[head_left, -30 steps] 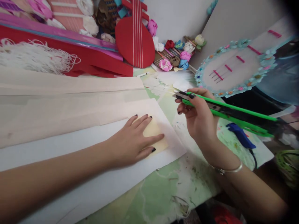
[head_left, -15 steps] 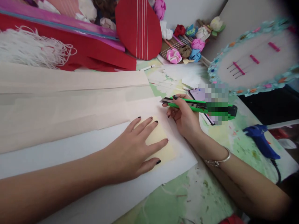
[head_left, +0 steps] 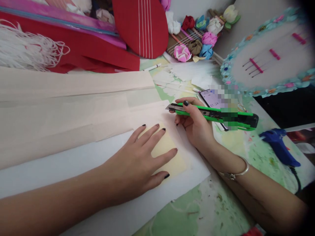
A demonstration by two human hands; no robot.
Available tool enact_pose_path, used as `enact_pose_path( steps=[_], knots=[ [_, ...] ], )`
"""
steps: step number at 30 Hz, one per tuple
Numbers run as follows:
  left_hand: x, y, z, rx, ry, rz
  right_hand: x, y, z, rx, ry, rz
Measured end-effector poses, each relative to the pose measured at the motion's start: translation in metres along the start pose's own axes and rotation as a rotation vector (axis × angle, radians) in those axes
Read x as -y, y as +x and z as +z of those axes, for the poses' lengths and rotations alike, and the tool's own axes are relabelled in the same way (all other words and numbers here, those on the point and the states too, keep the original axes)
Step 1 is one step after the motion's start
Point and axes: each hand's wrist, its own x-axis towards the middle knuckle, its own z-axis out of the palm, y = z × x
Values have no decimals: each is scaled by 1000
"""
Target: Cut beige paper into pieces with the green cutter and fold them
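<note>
My left hand [head_left: 145, 157] lies flat with fingers spread on white paper [head_left: 192, 157], over a pale yellow rectangle [head_left: 169, 147] that shows on or through it. In my right hand [head_left: 195, 126] is a green utility knife [head_left: 214, 114], its blade bared and pointing left near the paper's upper right edge. Whether the blade touches the paper I cannot tell. Long cream strips [head_left: 73, 111] stretch across the left, beyond my left hand.
Behind my right hand lies a phone [head_left: 213, 100]. A blue glue gun [head_left: 280, 147] rests at the right. Paper flowers [head_left: 182, 52], a red oval piece [head_left: 141, 29], white strings [head_left: 27, 49] and a flower-edged oval [head_left: 270, 62] stand farther back.
The view has shifted slightly. Both hands keep nearly the same pose, and the knife remains held by the paper's edge.
</note>
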Motion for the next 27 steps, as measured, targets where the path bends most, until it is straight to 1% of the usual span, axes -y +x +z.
enact_pose_path(
  steps=[6,9,12,15,18,20,21,24,27],
  knots=[
    [1,0,1,13,9,-1,2,-3,-1,-47,-30,-53],
    [1,0,1,22,29,-9,12,-10,-2,-57,-73,-129],
    [2,0,2,13,53,-5,27,-20,-5,-38,-108,-181],
    [2,-1,4,7,61,-2,40,-34,-10,-9,-141,-158],
    [2,-2,4,0,56,-4,44,-54,-19,-28,-254,-108],
    [3,-2,3,-6,47,-1,42,-69,-27,-65,-396,-91],
    [3,-2,3,-6,41,0,40,-76,-31,-58,-448,-75],
    [3,-1,3,-7,22,0,35,-94,-40,-44,-499,-39],
    [2,0,3,-14,5,3,32,-104,-41,11,-536,-51]
  ],
)
